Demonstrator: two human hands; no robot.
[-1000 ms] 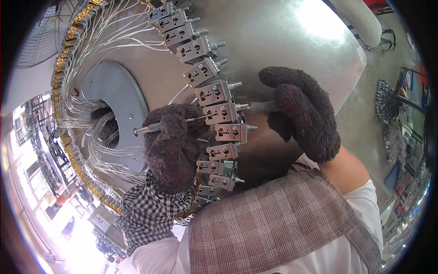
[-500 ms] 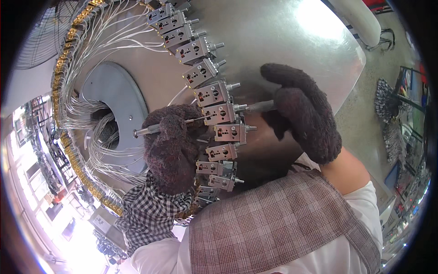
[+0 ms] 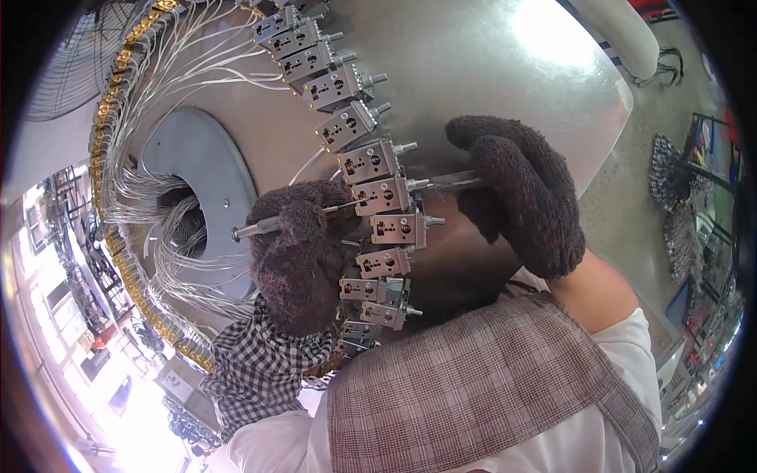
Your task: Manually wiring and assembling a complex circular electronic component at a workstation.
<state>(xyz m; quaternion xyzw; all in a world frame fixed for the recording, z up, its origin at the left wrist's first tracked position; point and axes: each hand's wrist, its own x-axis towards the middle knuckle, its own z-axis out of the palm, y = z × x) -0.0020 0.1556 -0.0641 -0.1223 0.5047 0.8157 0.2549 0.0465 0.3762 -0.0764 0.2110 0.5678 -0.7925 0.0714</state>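
Note:
Both my hands wear dark knitted gloves. My left hand [image 3: 293,264] is closed round a slim screwdriver-like tool [image 3: 256,229]. Its thin shaft points right and meets the left face of a small metal box-shaped unit [image 3: 382,195] with slots and a round hole. From the opposite side, my right hand [image 3: 530,201] grips a rod-shaped driver [image 3: 456,181] with a greyish, see-through-looking body. The driver's end lines up with the shaft sticking out of that same unit. Glove fabric hides the fingertips and part of each tool.
Several similar metal units [image 3: 347,126] stand in a curved row. Bundles of thin pale wires [image 3: 185,296] run between a ring of brass-coloured fittings [image 3: 101,134] and a grey disc [image 3: 185,130] with a central opening. A shiny metal tabletop [image 3: 473,71] lies beyond; a wire fan guard [image 3: 75,67] is at far left.
My right hand has turned slightly on the driver, its fingers now more curled in. The left hand and its tool have shifted only slightly right.

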